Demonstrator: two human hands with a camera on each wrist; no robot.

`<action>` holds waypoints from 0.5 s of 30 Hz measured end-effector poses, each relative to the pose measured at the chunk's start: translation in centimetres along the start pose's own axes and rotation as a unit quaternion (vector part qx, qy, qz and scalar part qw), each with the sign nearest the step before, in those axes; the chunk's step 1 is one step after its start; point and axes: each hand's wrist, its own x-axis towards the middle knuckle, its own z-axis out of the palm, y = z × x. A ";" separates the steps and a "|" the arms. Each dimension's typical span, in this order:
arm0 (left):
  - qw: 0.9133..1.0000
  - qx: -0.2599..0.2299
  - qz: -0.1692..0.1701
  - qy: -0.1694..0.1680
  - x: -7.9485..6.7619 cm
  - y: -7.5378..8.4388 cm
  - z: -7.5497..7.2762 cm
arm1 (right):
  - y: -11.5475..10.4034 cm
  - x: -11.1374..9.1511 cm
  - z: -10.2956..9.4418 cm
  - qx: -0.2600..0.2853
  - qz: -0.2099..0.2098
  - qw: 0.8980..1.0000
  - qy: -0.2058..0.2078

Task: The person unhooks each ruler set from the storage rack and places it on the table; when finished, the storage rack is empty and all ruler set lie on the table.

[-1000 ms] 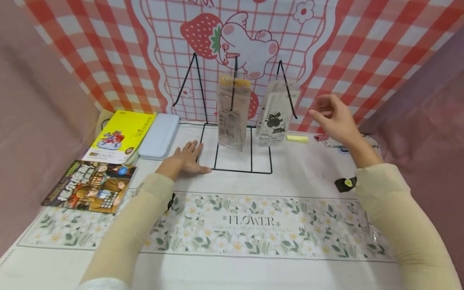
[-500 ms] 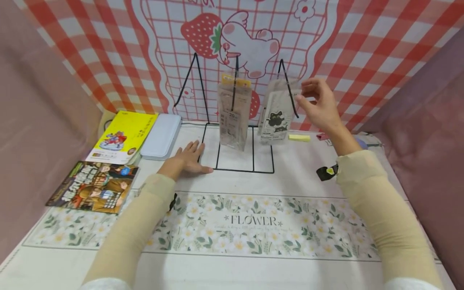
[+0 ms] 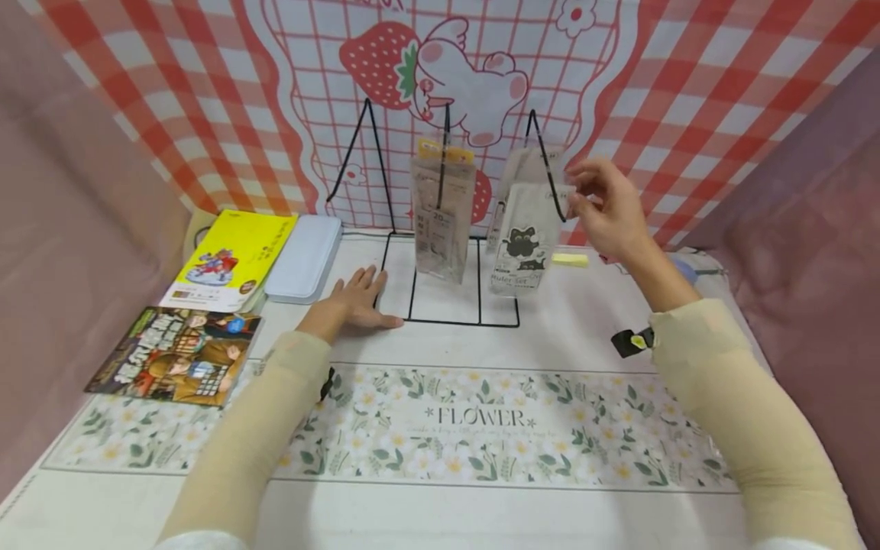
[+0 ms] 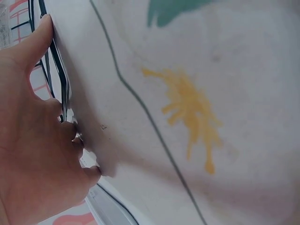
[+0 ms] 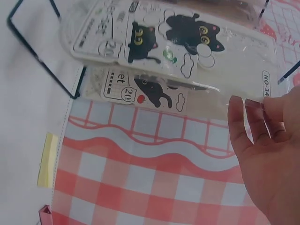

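My right hand (image 3: 608,214) pinches the upper edge of a clear-packaged ruler set (image 3: 525,244) printed with black cats, at the right hook of a black wire rack (image 3: 461,324). In the right wrist view, thumb and fingers meet at the packet's top corner. A second ruler set (image 5: 150,91) hangs behind it. From the middle hook hangs another clear packet (image 3: 443,221) with a yellow top. My left hand (image 3: 354,300) lies with spread fingers on the left side of the rack's base; its fingertips reach the wire in the left wrist view.
On the left lie a yellow book (image 3: 230,256), a pale blue case (image 3: 304,260) and a comic-style booklet (image 3: 175,355). A yellow strip (image 3: 571,260) and a pink clip (image 5: 45,215) sit right of the rack. Checked cloth (image 3: 687,99) stands behind.
My right hand has come left to the right hook and grasped the front ruler set. That set has slid forward along the hook, away from the one behind. My left hand stays put.
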 end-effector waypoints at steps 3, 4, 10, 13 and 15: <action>1.000 0.002 0.000 0.003 0.0 -0.1 0.0 | -0.7 -0.8 -0.4 -0.019 -0.011 1.000 -0.011; 1.000 0.003 0.000 0.004 0.0 -0.1 0.0 | -0.8 -1.1 -0.5 -0.026 -0.015 0.999 -0.013; 1.000 0.004 0.000 0.009 0.1 -0.1 0.1 | -2.3 -2.6 -1.0 -0.014 -0.020 0.999 -0.034; 1.000 0.003 -0.002 0.008 0.1 0.0 0.1 | -2.8 -3.3 -1.2 0.015 -0.022 0.999 -0.039; 1.000 0.004 -0.003 0.006 0.1 0.0 0.2 | -3.0 -3.7 -1.2 0.025 -0.027 0.999 -0.040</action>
